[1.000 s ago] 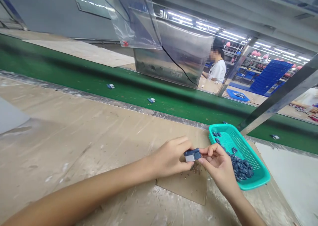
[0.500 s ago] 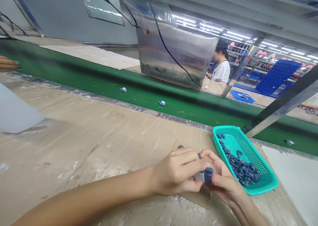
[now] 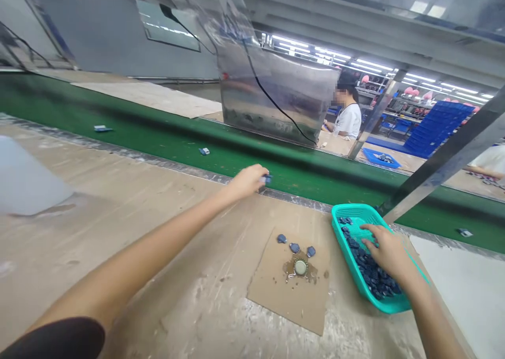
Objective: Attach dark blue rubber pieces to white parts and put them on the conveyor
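My left hand (image 3: pixel 249 180) is stretched out to the near edge of the green conveyor belt (image 3: pixel 165 138), fingers closed round a small blue and grey part (image 3: pixel 268 179). My right hand (image 3: pixel 385 251) lies in the teal mesh basket (image 3: pixel 342 213), fingers curled down among several small dark blue parts (image 3: pixel 371 275); I cannot see whether it holds one. Between the hands lies a brown cardboard square (image 3: pixel 290 288) with a small round cap (image 3: pixel 300 267) in a glue stain and three loose blue parts (image 3: pixel 294 247) beside it.
Two more blue and grey parts (image 3: pixel 204 151) lie on the belt to the left, one (image 3: pixel 464 232) at the right. A slanted metal bar (image 3: pixel 442 164) rises over the basket. A steel box (image 3: pixel 276 98) with a black cable stands beyond the belt. A person sits at the far side.
The hands have parted. My left hand carried the assembled part from in front of me out to the belt's edge. My right hand moved right into the basket.
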A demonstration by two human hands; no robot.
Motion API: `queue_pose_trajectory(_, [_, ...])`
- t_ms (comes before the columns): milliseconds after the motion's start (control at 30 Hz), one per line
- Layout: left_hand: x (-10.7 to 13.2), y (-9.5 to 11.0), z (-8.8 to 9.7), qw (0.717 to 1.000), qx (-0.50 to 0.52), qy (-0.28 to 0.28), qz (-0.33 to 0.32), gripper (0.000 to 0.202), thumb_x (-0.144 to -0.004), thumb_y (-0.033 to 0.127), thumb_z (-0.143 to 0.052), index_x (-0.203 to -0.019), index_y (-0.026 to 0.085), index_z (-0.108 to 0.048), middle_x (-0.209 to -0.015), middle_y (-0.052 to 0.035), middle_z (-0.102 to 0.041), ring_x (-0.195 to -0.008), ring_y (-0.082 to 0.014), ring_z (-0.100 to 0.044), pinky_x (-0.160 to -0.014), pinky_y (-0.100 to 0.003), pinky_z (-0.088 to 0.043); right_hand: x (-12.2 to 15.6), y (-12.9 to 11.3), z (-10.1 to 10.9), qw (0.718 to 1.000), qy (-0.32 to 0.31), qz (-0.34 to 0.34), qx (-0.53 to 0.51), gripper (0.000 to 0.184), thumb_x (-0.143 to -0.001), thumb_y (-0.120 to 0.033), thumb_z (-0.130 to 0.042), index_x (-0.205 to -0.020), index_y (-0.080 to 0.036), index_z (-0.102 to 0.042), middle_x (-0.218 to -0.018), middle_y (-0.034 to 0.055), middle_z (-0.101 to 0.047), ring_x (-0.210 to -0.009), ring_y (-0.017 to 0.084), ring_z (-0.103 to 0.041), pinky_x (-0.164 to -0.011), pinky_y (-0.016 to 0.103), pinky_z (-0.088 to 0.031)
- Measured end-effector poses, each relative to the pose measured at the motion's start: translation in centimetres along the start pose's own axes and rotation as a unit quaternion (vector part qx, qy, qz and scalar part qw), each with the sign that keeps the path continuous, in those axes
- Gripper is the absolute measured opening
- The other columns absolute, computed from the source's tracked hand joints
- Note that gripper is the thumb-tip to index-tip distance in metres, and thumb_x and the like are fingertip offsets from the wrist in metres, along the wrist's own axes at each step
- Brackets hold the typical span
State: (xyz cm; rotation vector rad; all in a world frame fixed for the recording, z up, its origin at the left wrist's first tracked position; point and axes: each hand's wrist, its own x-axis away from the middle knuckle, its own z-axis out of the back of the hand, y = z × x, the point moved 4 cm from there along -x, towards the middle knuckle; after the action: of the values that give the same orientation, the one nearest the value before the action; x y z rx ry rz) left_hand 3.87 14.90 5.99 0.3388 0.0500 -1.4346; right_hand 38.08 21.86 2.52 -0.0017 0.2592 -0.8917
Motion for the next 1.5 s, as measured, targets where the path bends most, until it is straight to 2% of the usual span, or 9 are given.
queue_pose_trajectory(167, [-1.9,-4.9,-0.9,0.997,-0.029,0.009,0.07,0.037,-0.078,0.009,-0.044,-0.115,0.011,-0.049,-0.101,-0.0104,-0.056,-0.097,-0.0228,-0.051,-0.084,-0.036,-0.041,-0.5,3.6,-2.4,0.997,-0.05,-0.026,0.051,0.017,-0.068,-0.004,-0.056,-0.077,-0.012,-0.067,-0.076,0.0143,-0.067,-0.075,0.031,-0.063,-0.067,0.035,-0.048])
queue_pose_trajectory(333, [-4.7,-2.0,-4.9,0.999,-0.026,-0.016,0.036,0.052,-0.077,0.003,-0.04,-0.124,0.023,-0.043,-0.118,-0.0094,-0.048,-0.11,-0.0244,-0.043,-0.092,-0.038,-0.035,-0.4,3.3,-2.4,0.997,-0.048,-0.038,0.045,0.022,-0.066,-0.003,-0.054,-0.08,-0.013,-0.067,-0.077,0.0117,-0.067,-0.076,0.028,-0.063,-0.068,0.032,-0.048])
queue_pose_trajectory(467, [-6.6,-0.3,-7.6,0.998,-0.011,-0.019,0.056,0.033,-0.079,0.005,-0.042,-0.107,0.014,-0.057,-0.116,-0.0115,-0.048,-0.106,-0.0237,-0.045,-0.09,-0.037,-0.037,-0.4,3.3,-1.7,0.998,-0.035,-0.033,0.034,0.024,-0.064,-0.004,-0.051,-0.079,-0.014,-0.067,-0.08,0.0092,-0.066,-0.074,0.023,-0.063,-0.067,0.029,-0.049])
queue_pose_trajectory(700, [-6.3,0.1,-8.1,0.994,0.03,0.03,0.1,0.028,-0.084,0.01,-0.043,-0.11,0.014,-0.05,-0.121,-0.0105,-0.042,-0.104,-0.0223,-0.046,-0.086,-0.04,-0.04,-0.4,2.9,-0.3,0.999,0.021,-0.018,-0.044,0.017,-0.062,-0.02,-0.048,-0.065,-0.021,-0.065,-0.071,0.0053,-0.065,-0.062,0.023,-0.062,-0.06,0.033,-0.05])
queue_pose_trajectory(833, [-6.7,0.3,-8.1,0.99,0.082,0.042,0.109,0.026,-0.083,0.019,-0.05,-0.109,0.015,-0.051,-0.114,-0.008,-0.048,-0.102,-0.0216,-0.047,-0.087,-0.042,-0.04,-0.2,0.5,1.3,0.97,0.122,-0.001,-0.212,0.023,-0.067,-0.04,-0.052,-0.07,-0.022,-0.065,-0.071,0.005,-0.063,-0.06,0.024,-0.06,-0.056,0.034,-0.051])
queue_pose_trajectory(967, [-6.9,0.5,-7.9,0.973,0.183,0.077,0.118,0.02,-0.081,0.015,-0.052,-0.101,0.014,-0.055,-0.103,-0.006,-0.054,-0.101,-0.0205,-0.049,-0.089,-0.041,-0.038,0.6,-5.6,1.7,0.92,0.093,0.11,-0.364,0.016,-0.076,-0.035,-0.057,-0.073,-0.021,-0.063,-0.085,0.0078,-0.062,-0.083,0.025,-0.06,-0.066,0.031,-0.052])
queue_pose_trajectory(1167, [-5.3,2.2,-7.4,0.884,0.431,0.122,0.133,0.026,-0.075,0.01,-0.05,-0.099,0.02,-0.046,-0.084,0.0,-0.054,-0.082,-0.0127,-0.053,-0.079,-0.025,-0.04,3.0,-12.9,-1.3,0.923,-0.021,0.253,-0.29,0.016,-0.085,-0.012,-0.037,-0.087,-0.02,-0.052,-0.084,0.0077,-0.056,-0.079,0.024,-0.054,-0.068,0.038,-0.047])
queue_pose_trajectory(1333, [-1.3,4.9,-6.6,0.774,0.616,0.056,0.134,0.011,-0.078,0.016,-0.046,-0.086,0.018,-0.039,-0.078,-0.0013,-0.056,-0.065,-0.0071,-0.054,-0.064,-0.02,-0.042,3.1,-12.9,-2.5,0.933,-0.066,0.242,-0.257,0.022,-0.078,-0.002,-0.037,-0.087,-0.02,-0.045,-0.083,0.0065,-0.052,-0.077,0.024,-0.05,-0.066,0.039,-0.045])
queue_pose_trajectory(1500, [2.4,7.0,-5.3,0.669,0.731,-0.053,0.12,0.027,-0.062,0.009,-0.061,-0.085,0.015,-0.048,-0.085,-0.0046,-0.061,-0.067,-0.0076,-0.056,-0.065,-0.021,-0.042,3.3,-13.3,-2.2,0.937,-0.074,0.242,-0.242,0.025,-0.075,0.001,-0.038,-0.085,-0.021,-0.044,-0.079,0.0049,-0.05,-0.075,0.024,-0.049,-0.063,0.035,-0.043])
